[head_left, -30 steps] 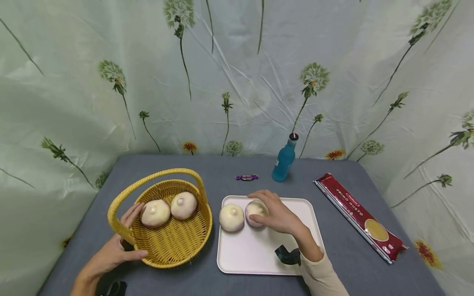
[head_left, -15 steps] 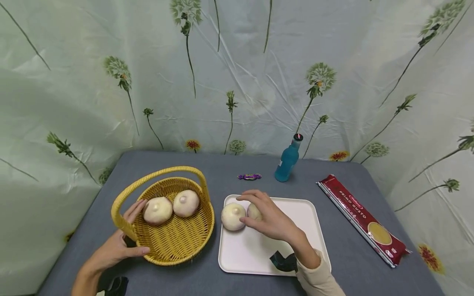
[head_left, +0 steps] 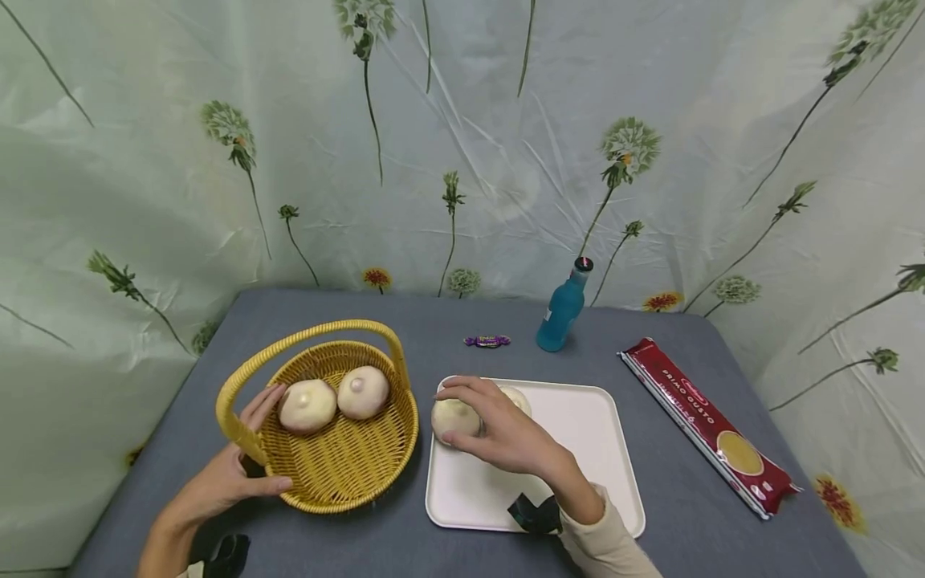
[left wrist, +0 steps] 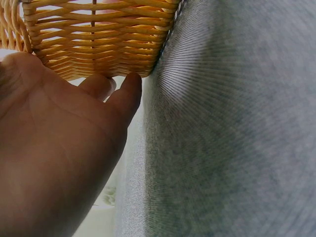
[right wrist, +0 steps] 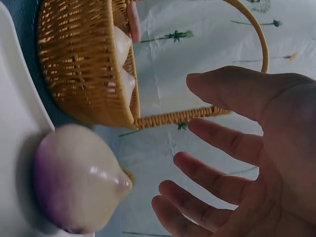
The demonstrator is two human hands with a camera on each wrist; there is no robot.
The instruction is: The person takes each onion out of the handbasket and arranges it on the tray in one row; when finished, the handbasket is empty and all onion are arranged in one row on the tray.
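Note:
On the left, a yellow wicker basket [head_left: 340,474] with an arched handle holds two turnips [head_left: 308,405] side by side. My left hand [head_left: 217,486] grips its left side, fingertips over the rim and thumb along the near edge. Two more turnips sit at the left end of a white tray [head_left: 578,449]. Above the left one [head_left: 451,419] hovers my right hand [head_left: 502,429], partly covering the right one [head_left: 519,398]. The right wrist view shows a cream turnip [right wrist: 79,177] with a purple base, and the spread, slightly bent fingers [right wrist: 212,170] stand apart from it.
Behind the tray lie a purple-wrapped candy [head_left: 487,341] and a blue bottle [head_left: 562,309], which stands upright. To the tray's right is a long red packet [head_left: 701,425]. A flower-print curtain [head_left: 506,160] hangs behind the grey table [head_left: 433,321].
My right hand has moved left over the tray, from the right turnip to above the left one. The left hand keeps its place on the basket. The head view shifts slightly.

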